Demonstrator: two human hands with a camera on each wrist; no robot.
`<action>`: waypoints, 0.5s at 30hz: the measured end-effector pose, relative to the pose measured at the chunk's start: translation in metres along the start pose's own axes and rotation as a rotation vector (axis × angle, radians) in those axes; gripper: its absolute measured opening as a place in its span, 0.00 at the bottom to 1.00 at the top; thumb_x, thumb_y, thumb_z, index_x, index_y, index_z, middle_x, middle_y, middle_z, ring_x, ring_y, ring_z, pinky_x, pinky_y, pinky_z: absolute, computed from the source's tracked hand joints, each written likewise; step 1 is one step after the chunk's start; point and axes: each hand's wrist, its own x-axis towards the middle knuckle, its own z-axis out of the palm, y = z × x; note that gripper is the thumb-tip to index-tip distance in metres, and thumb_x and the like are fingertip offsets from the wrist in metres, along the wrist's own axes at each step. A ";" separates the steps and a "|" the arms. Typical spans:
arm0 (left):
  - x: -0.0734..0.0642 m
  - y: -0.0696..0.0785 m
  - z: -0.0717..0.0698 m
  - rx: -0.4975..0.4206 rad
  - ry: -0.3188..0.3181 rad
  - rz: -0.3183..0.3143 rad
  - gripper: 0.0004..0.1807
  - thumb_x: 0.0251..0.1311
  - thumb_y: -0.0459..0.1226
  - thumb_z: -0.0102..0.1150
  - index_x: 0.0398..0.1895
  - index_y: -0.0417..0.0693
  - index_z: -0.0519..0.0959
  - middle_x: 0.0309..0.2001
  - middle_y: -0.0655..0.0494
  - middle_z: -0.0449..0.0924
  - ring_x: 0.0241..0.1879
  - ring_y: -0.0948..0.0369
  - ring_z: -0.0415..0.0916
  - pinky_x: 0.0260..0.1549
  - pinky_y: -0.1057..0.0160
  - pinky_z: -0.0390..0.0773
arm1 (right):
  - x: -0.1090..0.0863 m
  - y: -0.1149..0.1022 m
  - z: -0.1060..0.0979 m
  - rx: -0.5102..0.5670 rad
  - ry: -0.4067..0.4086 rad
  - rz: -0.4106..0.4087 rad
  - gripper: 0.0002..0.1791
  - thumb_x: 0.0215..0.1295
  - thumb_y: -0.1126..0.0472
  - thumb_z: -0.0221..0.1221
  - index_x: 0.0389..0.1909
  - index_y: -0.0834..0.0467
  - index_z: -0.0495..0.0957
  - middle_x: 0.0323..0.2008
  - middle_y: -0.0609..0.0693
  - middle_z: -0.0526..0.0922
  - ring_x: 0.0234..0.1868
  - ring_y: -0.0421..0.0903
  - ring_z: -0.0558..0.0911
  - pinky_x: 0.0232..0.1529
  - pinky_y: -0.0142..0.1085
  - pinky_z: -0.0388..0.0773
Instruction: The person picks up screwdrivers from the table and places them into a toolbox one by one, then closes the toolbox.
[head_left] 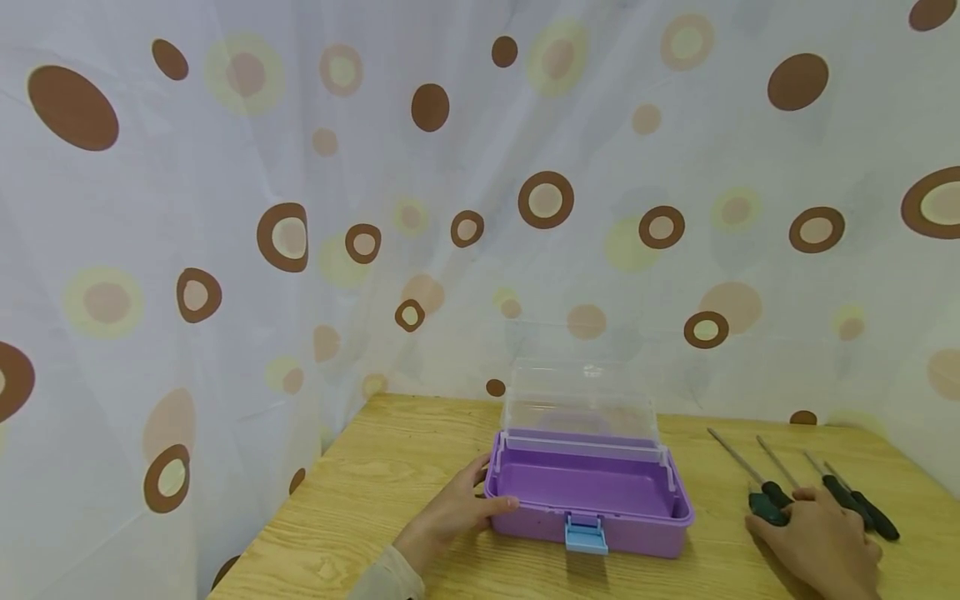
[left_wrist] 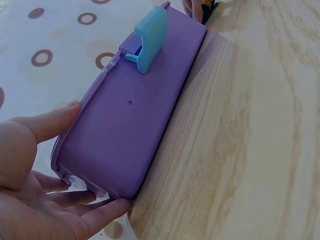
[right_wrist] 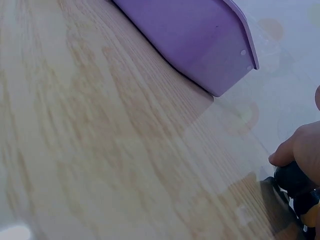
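A purple plastic toolbox stands on the table, its clear lid raised and its light blue latch hanging at the front. My left hand grips the toolbox's left end, thumb on the front rim and fingers along the end wall. To the right, my right hand is over a group of screwdrivers, its thumb against a dark green handle. In the right wrist view that thumb presses on a rounded dark handle end. The palm hides part of the handles.
Several screwdrivers with dark handles lie fanned out, metal shafts pointing away; one handle shows right of my right hand. A wood-grain table lies under everything. A spotted white curtain hangs behind and at the left.
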 end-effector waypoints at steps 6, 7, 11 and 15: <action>0.000 0.001 0.000 0.005 0.002 0.004 0.50 0.63 0.35 0.73 0.82 0.41 0.53 0.75 0.31 0.58 0.63 0.41 0.72 0.54 0.36 0.78 | -0.001 0.000 0.000 0.030 0.028 -0.005 0.48 0.58 0.23 0.61 0.44 0.71 0.84 0.64 0.74 0.63 0.56 0.89 0.59 0.46 0.80 0.63; 0.000 0.001 0.000 0.006 0.003 0.005 0.50 0.63 0.35 0.73 0.82 0.41 0.53 0.75 0.31 0.58 0.63 0.41 0.72 0.54 0.36 0.78 | -0.002 0.000 0.000 0.036 0.036 -0.007 0.48 0.59 0.24 0.61 0.44 0.71 0.84 0.64 0.74 0.63 0.56 0.89 0.59 0.46 0.79 0.63; 0.000 0.001 0.000 0.010 0.002 0.010 0.49 0.63 0.34 0.72 0.82 0.41 0.53 0.75 0.31 0.57 0.63 0.41 0.72 0.53 0.36 0.78 | -0.003 0.001 -0.001 0.065 0.070 -0.021 0.48 0.61 0.25 0.60 0.47 0.72 0.83 0.63 0.75 0.63 0.56 0.88 0.59 0.45 0.79 0.63; 0.000 0.001 0.000 0.000 0.004 0.008 0.49 0.63 0.35 0.72 0.82 0.42 0.53 0.75 0.32 0.58 0.62 0.41 0.72 0.54 0.36 0.78 | -0.004 0.001 -0.002 0.084 0.121 -0.043 0.53 0.63 0.24 0.56 0.55 0.75 0.79 0.62 0.76 0.64 0.55 0.88 0.60 0.43 0.80 0.63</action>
